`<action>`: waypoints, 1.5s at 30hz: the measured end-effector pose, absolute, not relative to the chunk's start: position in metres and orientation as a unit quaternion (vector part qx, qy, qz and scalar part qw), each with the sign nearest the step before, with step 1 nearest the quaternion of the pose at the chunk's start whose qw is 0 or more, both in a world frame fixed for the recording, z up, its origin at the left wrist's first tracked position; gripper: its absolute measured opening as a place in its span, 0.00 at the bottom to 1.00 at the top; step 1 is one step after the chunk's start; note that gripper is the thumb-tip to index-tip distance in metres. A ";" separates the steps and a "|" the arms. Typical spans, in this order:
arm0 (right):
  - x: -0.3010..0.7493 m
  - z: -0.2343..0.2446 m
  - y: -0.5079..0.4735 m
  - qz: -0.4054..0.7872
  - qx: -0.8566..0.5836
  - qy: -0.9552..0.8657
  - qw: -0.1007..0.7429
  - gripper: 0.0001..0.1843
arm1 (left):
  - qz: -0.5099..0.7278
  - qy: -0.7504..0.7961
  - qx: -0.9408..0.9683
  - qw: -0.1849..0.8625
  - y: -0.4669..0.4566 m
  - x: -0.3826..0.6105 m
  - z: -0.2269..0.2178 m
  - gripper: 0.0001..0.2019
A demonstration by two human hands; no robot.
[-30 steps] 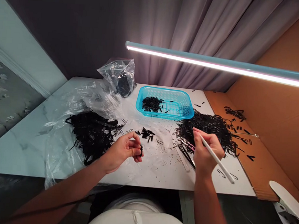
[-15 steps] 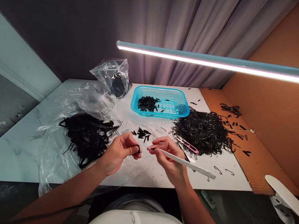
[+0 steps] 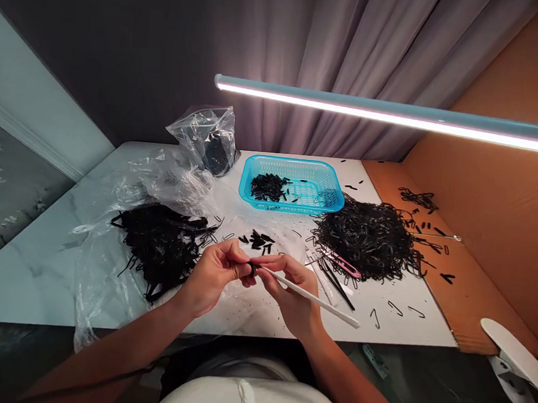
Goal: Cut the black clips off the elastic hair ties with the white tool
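Observation:
Between its thumb and fingers my left hand (image 3: 211,278) pinches a small black looped strip (image 3: 251,269). My right hand (image 3: 296,297) is closed on a slim white stick-like tool (image 3: 326,305); its tip meets the black strip, and the fingertips of both hands nearly touch. Just beyond the hands lies a small heap of short black pieces (image 3: 259,240). Left of my left hand is a tangled pile of black strips (image 3: 161,242). A larger pile of thin black loops (image 3: 368,237) sits to the right, with a pink tool (image 3: 347,267) at its near edge.
A blue plastic basket (image 3: 291,208) holding short black pieces stands at the back. Clear plastic bags (image 3: 177,182) cover the table's left side. Black and white sticks (image 3: 339,286) lie right of my right hand. A lit tube lamp (image 3: 378,111) hangs low across the right.
My right hand has moved left, bringing the white tool's tip to the black strip in my left hand. The tool has turned to show its narrow edge. The view has shifted slightly.

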State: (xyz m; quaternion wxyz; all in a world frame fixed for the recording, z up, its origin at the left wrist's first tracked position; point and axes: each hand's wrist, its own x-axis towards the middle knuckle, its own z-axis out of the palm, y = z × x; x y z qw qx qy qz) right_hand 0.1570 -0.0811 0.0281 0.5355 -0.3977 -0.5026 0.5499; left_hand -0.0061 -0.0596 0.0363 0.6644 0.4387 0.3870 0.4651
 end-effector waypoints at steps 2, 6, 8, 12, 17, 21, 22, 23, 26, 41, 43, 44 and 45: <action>0.157 0.027 -0.081 0.548 -0.399 -0.509 0.531 0.04 | 0.467 0.387 0.439 0.663 -0.060 -0.006 0.035 0.13; 0.155 0.022 -0.082 0.484 -0.411 -0.555 0.538 0.04 | 0.469 0.385 0.439 0.662 -0.059 -0.006 0.032 0.14; 0.153 0.019 -0.082 0.417 -0.420 -0.598 0.541 0.05 | 0.463 0.383 0.439 0.668 -0.058 -0.006 0.031 0.14; 0.151 0.013 -0.080 0.323 -0.421 -0.644 0.551 0.04 | 0.444 0.374 0.424 0.695 -0.053 -0.010 0.029 0.16; 0.151 0.012 -0.079 0.237 -0.394 -0.691 0.557 0.06 | 0.413 0.354 0.409 0.733 -0.047 -0.013 0.030 0.17; 0.151 0.017 -0.082 0.163 -0.393 -0.701 0.573 0.07 | 0.390 0.327 0.408 0.758 -0.045 -0.009 0.029 0.16; 0.152 0.018 -0.082 0.151 -0.396 -0.702 0.572 0.07 | 0.386 0.320 0.406 0.764 -0.045 -0.008 0.028 0.16; 0.153 0.018 -0.082 0.138 -0.395 -0.706 0.571 0.07 | 0.383 0.315 0.408 0.767 -0.045 -0.007 0.028 0.16; 0.165 0.010 -0.081 0.079 -0.367 -0.737 0.563 0.07 | 0.379 0.329 0.434 0.748 -0.044 -0.006 0.027 0.13; 0.280 -0.034 -0.067 -0.047 -0.572 -0.771 0.276 0.14 | 0.421 0.437 0.337 0.720 -0.037 -0.013 0.022 0.13; 0.294 -0.032 -0.065 -0.072 -0.647 -0.728 0.214 0.10 | 0.439 0.420 0.324 0.726 -0.038 -0.011 0.021 0.13; 0.300 -0.032 -0.062 -0.078 -0.662 -0.723 0.181 0.08 | 0.448 0.410 0.316 0.729 -0.038 -0.010 0.020 0.13; 0.305 -0.032 -0.060 -0.081 -0.669 -0.722 0.156 0.08 | 0.455 0.400 0.309 0.733 -0.039 -0.009 0.020 0.13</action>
